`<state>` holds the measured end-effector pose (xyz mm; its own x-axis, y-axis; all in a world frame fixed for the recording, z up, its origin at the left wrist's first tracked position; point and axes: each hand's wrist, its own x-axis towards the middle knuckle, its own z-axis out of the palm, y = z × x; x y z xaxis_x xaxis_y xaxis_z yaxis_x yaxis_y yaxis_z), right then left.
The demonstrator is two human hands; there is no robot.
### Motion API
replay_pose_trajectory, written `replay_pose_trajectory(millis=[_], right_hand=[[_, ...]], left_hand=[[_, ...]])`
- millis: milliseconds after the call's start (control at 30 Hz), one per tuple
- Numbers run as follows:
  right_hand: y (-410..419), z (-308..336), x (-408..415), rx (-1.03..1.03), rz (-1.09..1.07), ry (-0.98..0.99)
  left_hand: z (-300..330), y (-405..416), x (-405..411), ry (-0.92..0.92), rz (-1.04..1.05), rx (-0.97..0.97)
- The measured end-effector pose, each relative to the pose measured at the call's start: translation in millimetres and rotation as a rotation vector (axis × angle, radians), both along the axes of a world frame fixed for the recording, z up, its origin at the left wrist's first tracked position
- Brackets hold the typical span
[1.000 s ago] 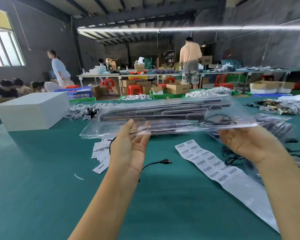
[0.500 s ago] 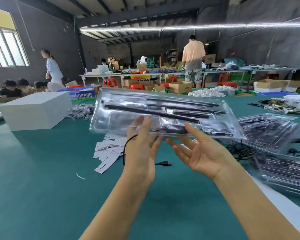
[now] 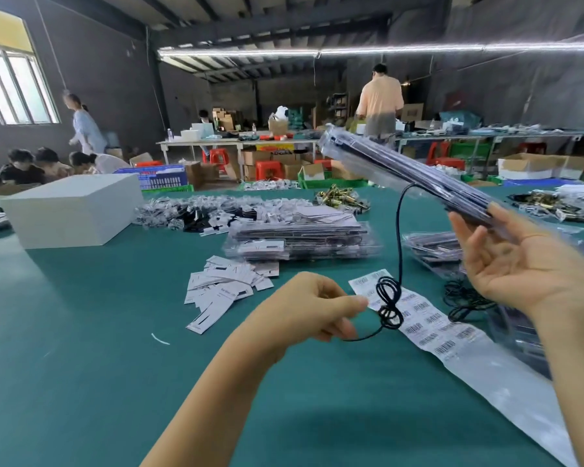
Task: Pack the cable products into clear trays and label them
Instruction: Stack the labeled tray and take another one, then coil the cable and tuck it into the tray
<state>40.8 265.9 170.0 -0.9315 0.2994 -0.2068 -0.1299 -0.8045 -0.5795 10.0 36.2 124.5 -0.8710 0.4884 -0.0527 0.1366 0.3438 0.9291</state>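
Right hand (image 3: pixel 516 264) raised above the table (image 3: pixel 81 332), fingers curled round the lower end of a clear tray (image 3: pixel 402 170) tilted up and away. Left hand (image 3: pixel 314 308) low over the green surface, fingers pinched on a black cable (image 3: pixel 399 230) dangling from the tray's edge, loops over the label strip (image 3: pixel 429 318). Open green table on the near left; stacked trays (image 3: pixel 300 241), loose cards (image 3: pixel 226 288) and white box (image 3: pixel 71 210) beyond.
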Motion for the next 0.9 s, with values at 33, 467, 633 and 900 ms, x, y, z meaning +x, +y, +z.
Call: replay_pose_trajectory(millis=[33,467,633,900], right_hand=[[1,1,1,0.002,-0.015,-0.013],[-8,11,9,-0.033,0.090,0.028],[-2,7,6,0.106,0.015,-0.012],[-7,-10,-14,0.219,-0.015,-0.072]], left_hand=[[-4,-3,-5,0.051,0.075,-0.035],[-77,31,-20,0.253,0.035,0.110],[-39,-11,-40,0.211,0.240,0.253],[27,-95,-30,0.425,0.306,-0.317]])
